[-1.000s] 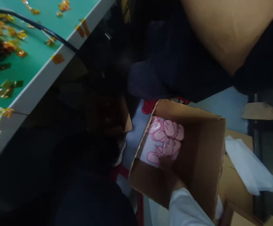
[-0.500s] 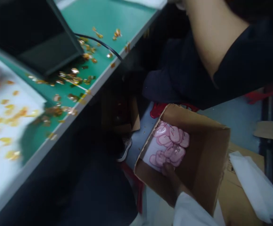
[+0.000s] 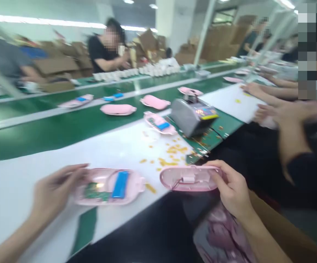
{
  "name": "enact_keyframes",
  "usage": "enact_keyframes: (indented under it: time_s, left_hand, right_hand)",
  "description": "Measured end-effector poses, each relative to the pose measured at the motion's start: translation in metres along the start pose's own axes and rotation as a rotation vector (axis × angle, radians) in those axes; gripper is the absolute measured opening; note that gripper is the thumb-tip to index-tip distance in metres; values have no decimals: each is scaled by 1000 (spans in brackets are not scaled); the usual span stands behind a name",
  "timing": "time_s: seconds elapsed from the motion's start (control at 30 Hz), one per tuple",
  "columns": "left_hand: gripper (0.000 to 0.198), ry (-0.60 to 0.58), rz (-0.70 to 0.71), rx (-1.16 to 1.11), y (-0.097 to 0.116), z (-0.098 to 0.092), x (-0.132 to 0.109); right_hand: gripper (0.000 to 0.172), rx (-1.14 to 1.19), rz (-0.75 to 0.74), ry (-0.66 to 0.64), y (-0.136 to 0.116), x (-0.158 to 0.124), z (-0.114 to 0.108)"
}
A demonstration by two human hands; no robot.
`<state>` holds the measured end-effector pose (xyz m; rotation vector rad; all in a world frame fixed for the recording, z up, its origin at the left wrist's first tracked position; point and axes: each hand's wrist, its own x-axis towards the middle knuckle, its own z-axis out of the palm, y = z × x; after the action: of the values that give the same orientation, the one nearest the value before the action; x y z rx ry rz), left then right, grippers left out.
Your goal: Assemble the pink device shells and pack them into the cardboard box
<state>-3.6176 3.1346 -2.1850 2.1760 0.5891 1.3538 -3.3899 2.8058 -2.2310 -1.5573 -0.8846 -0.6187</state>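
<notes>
My left hand (image 3: pixel 53 190) grips the left end of a pink plastic casing half (image 3: pixel 135 179) just over the white sheet. Inside that half are a green circuit board (image 3: pixel 92 191) and a blue battery (image 3: pixel 120 185). In my right hand (image 3: pixel 236 190) is another pink shell (image 3: pixel 167 179), pinched at its right end, its hollow side facing me. It has a small white part (image 3: pixel 188 179) and thin dark wires inside. The two pieces are apart, with the shell beyond the table edge side.
A grey tape dispenser (image 3: pixel 187 118) stands on the green table, with scattered yellow tape bits (image 3: pixel 171 155) on the white sheet (image 3: pixel 65 157). Several pink casings (image 3: pixel 118 109) lie along the back. At lower right is a cardboard box (image 3: pixel 273 223); co-workers' arms (image 3: pixel 292 113) are at right.
The view has swung up from the box beside the table to the tabletop. My right hand has left the box and now holds a pink shell; my left hand has come into view.
</notes>
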Motion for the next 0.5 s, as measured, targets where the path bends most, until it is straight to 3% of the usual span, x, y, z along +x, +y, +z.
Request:
enact_keyframes:
  time_s: [0.1, 0.17, 0.23, 0.3, 0.37, 0.43, 0.47, 0.5]
  left_hand:
    - [33, 32, -77, -293, -22, -20, -11]
    - [26, 67, 55, -339, -29, -22, -19]
    - [21, 170, 275, -212, -32, -21, -23]
    - [19, 320, 460, -32, -33, -19, -24]
    - [15, 425, 547, 38, -36, -17, -21]
    - [10, 381, 524, -100, -39, -15, -17]
    - [5, 314, 460, -238, -40, -14, -15]
    - [13, 230, 365, -398, -41, -13, -13]
  right_hand:
    - [24, 50, -201, -100, -60, 46, 84]
    - [24, 90, -273, -212, -88, 59, 130]
    - [23, 127, -301, -330, -107, 62, 163]
    - [22, 161, -287, -405, -119, 59, 184]
    - [21, 196, -267, -414, -126, 53, 194]
    - [20, 228, -265, -394, -128, 51, 197]
    - [20, 239, -263, -388, -128, 51, 197]
    - [20, 247, -257, -386, -127, 52, 196]
